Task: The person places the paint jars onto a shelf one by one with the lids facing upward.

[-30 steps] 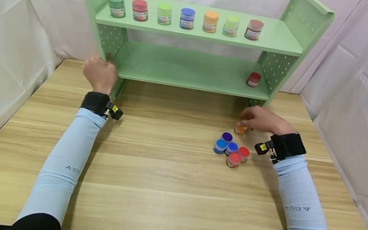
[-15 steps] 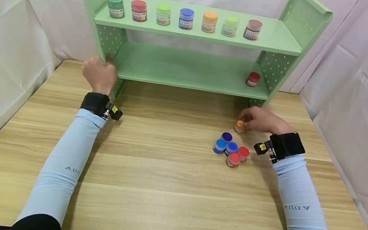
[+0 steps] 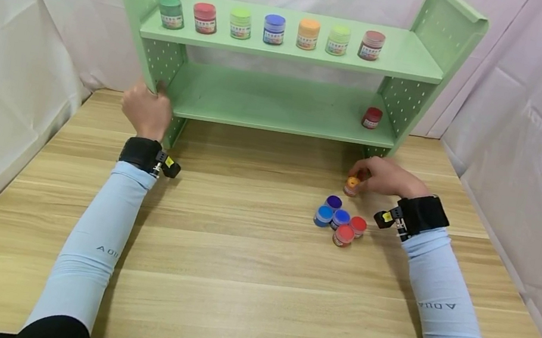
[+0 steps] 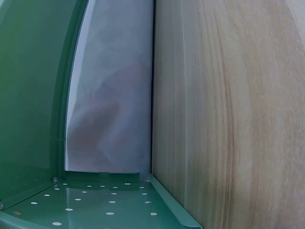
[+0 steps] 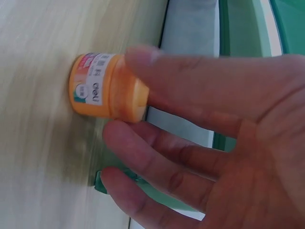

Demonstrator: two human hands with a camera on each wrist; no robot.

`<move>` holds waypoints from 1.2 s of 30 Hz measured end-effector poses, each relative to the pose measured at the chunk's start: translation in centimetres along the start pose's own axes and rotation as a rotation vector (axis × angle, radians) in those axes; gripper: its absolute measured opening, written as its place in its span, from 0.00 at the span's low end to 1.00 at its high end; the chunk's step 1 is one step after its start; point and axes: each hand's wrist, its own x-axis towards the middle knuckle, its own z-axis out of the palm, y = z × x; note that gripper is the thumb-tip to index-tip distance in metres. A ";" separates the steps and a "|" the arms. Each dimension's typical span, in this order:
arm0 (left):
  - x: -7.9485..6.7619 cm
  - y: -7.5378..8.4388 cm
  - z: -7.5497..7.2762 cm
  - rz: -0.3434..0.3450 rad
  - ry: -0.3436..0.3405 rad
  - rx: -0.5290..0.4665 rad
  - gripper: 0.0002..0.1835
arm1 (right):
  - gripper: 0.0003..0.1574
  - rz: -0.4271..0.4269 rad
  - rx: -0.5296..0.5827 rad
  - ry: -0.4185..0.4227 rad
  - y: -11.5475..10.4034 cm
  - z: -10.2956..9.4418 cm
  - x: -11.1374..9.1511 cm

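My right hand (image 3: 386, 177) pinches a small orange paint jar (image 3: 350, 189) by its lid, between thumb and fingers. In the right wrist view the orange jar's labelled body shows, close over the wooden tabletop, with the other fingers spread below. My left hand (image 3: 147, 111) grips the front edge of the left side panel of a green two-tier shelf (image 3: 277, 103); its fingertips are hidden behind the panel. The left wrist view holds only the perforated green panel (image 4: 90, 205), the cloth behind and the tabletop, with no fingers visible.
Several blue and red jars (image 3: 340, 220) stand clustered in front of my right hand. A row of coloured jars (image 3: 273, 30) lines the upper tier. One dark red jar (image 3: 372, 118) stands at the lower tier's right end. White cloth surrounds the wooden table (image 3: 229, 282).
My right hand has shifted slightly left and taken the orange jar between thumb and fingers; more of its lid now shows. The left hand has stayed on the side panel.
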 end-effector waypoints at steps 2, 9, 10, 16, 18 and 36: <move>0.0 0.0 0.0 -0.004 0.000 -0.002 0.11 | 0.23 0.010 0.004 -0.002 0.1 0.1 0.1; -0.1 0.1 -0.1 -0.008 -0.004 -0.011 0.11 | 0.22 -0.003 0.021 -0.014 1.5 0.7 0.5; -0.1 0.1 -0.1 -0.010 -0.005 -0.011 0.11 | 0.22 -0.013 0.031 -0.015 1.7 0.8 0.6; -0.2 0.0 0.0 -0.014 -0.009 -0.012 0.12 | 0.23 -0.056 0.096 -0.016 2.6 1.1 0.8; -0.3 0.0 0.0 -0.016 -0.012 -0.012 0.12 | 0.24 -0.067 0.116 -0.010 2.8 1.2 0.8; -0.2 0.0 -0.1 -0.006 -0.002 -0.006 0.12 | 0.21 -0.100 0.169 0.020 2.9 1.2 0.9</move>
